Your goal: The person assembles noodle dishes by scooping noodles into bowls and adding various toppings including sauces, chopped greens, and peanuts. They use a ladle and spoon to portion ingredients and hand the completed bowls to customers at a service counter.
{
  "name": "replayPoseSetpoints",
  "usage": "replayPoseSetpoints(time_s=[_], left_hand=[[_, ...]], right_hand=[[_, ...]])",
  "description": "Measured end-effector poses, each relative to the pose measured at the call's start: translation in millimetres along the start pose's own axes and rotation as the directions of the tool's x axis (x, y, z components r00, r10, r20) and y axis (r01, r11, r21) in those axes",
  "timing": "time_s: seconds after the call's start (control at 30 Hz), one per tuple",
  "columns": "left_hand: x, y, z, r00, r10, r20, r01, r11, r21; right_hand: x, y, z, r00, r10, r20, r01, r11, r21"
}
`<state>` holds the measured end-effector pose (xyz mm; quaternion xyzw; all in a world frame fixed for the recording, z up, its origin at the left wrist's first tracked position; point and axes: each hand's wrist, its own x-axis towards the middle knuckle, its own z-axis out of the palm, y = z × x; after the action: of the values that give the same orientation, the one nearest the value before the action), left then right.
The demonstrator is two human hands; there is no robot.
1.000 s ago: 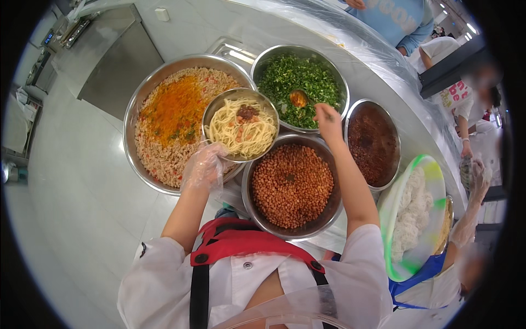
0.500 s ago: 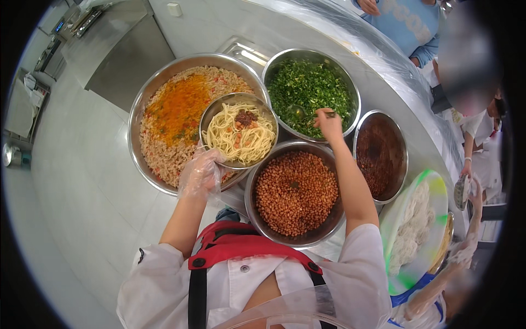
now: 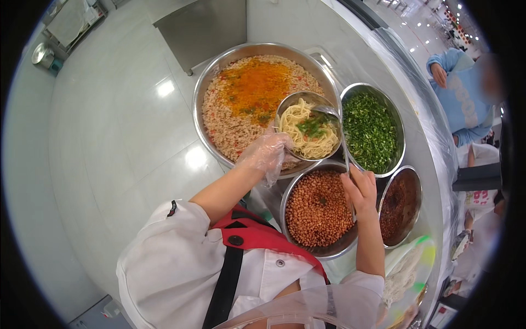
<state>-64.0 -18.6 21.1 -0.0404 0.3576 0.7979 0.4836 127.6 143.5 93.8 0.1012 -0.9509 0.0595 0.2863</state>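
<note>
Greens now top the noodle bowl (image 3: 308, 131); gloved left hand (image 3: 267, 155) grips its rim; right hand (image 3: 360, 190) fingers pinch the spoon (image 3: 338, 131).

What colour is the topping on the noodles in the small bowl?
Green: chopped herbs lie on the pale yellow noodles. The head view shows it.

The small noodle bowl (image 3: 308, 131) is held above the gap between three bowls: the large basin of minced topping (image 3: 241, 104) to its left, the bowl of chopped greens (image 3: 372, 129) to its right, and the bowl of peanuts (image 3: 318, 211) nearer the person. Right of the peanuts sits the bowl of dark sauce (image 3: 400, 205), with a plate of plain noodles (image 3: 408, 268) nearer still. The left hand (image 3: 266, 156) grips the noodle bowl's near rim; the right hand (image 3: 360, 189) holds a spoon (image 3: 329, 112) over it.
</note>
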Motion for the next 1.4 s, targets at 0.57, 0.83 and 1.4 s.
replayPoseSetpoints(time_s=[0.57,0.83,1.4], left_hand=[[-108,134,-146,0.778,0.526,-0.344,-0.562,0.827,-0.004],[-106,133,-158,0.844,0.473,-0.253,-0.492,0.871,-0.011],[5,85,-66,0.988,0.137,-0.066,-0.141,0.989,-0.053]], right_hand=[[86,-8,193,0.989,0.122,0.089,-0.15,0.786,0.6],[95,1,186,0.633,0.538,0.556,-0.713,0.125,0.69],[111,-26,59,0.993,-0.118,0.029,0.12,0.992,-0.047]])
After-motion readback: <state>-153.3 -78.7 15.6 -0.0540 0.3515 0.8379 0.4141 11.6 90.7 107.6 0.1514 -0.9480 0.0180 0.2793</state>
